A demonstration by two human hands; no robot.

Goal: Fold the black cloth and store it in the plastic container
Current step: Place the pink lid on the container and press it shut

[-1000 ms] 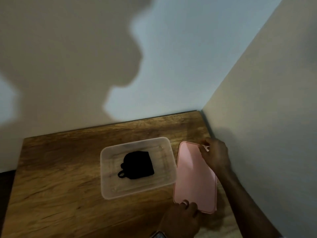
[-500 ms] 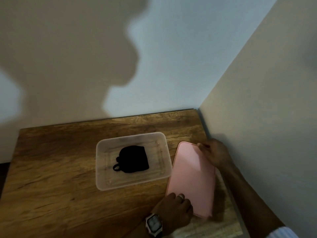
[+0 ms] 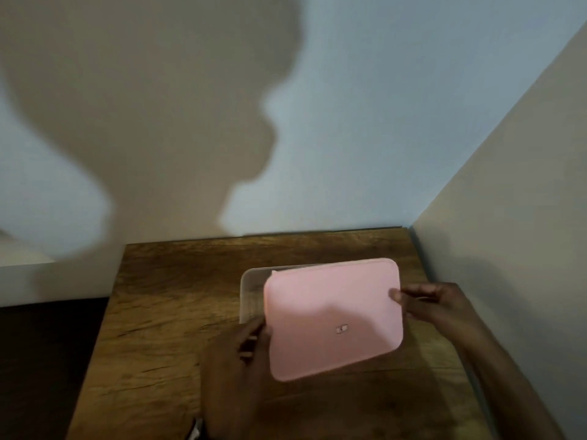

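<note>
A pink lid [image 3: 333, 315] hangs tilted above the clear plastic container [image 3: 251, 287], covering most of it. Only the container's left end and far left corner show. My left hand [image 3: 241, 354] grips the lid's left edge, and my right hand [image 3: 435, 303] pinches its right edge. The black cloth is hidden under the lid. A small sticker sits near the middle of the lid.
The wooden table [image 3: 178, 312] fills a corner, with a pale wall behind it and a beige wall [image 3: 508, 201] close on the right. To the left of the table's edge lies a dark floor area [image 3: 47, 360]. A watch shows at my left wrist [image 3: 195, 430].
Both hands lifted the pink lid off the table to the right of the container and carried it left over the container. The black cloth, visible inside before, is now covered.
</note>
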